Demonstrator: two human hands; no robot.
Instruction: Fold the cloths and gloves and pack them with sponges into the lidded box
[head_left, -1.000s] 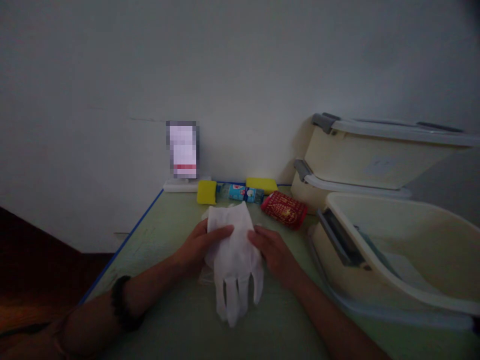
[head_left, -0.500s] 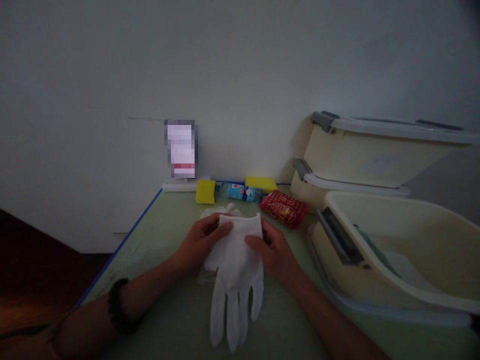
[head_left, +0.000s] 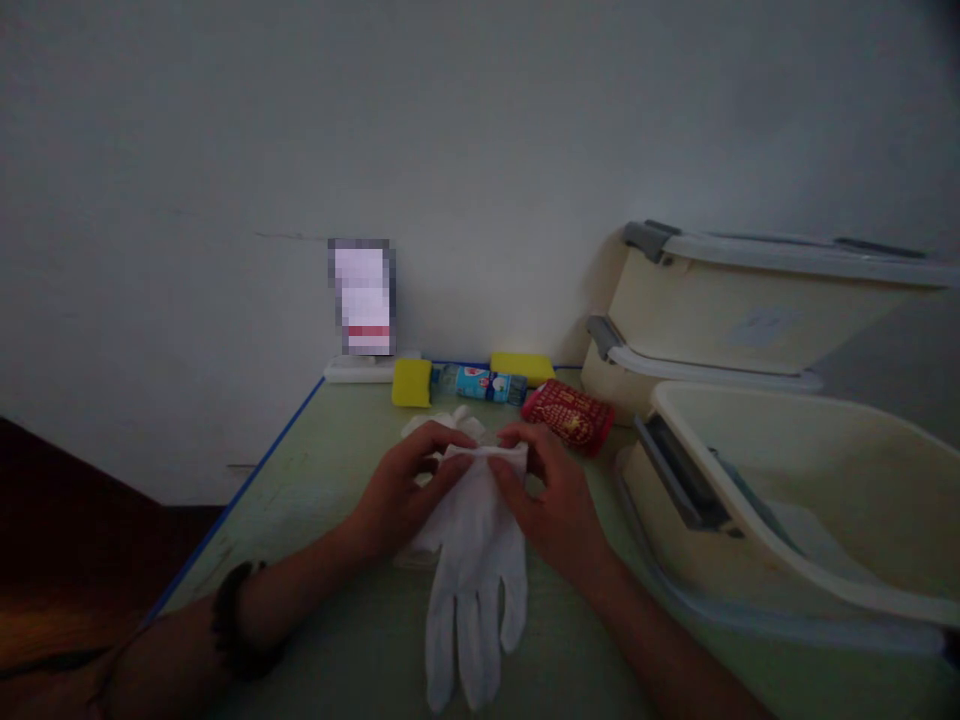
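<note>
Pointing its fingers nearward: white glove (head_left: 476, 540)
Left hand (head_left: 405, 490) and right hand (head_left: 555, 500) pinch its cuff (head_left: 484, 455); bottle (head_left: 480, 383), packet (head_left: 570, 415) beyond.

There is 1 bottle (head_left: 484, 384). By it are 2 yellow blocks (head_left: 412, 383): 1 left, 1 behind. To its right are 1 red packet (head_left: 568, 417) and 3 big tubs (head_left: 720, 575). To its left is 1 lit screen (head_left: 362, 295). In front of it are 1 left hand (head_left: 401, 490), 1 right hand (head_left: 559, 505), 1 white glove (head_left: 480, 535) and 1 bunched white cloth (head_left: 459, 418).
</note>
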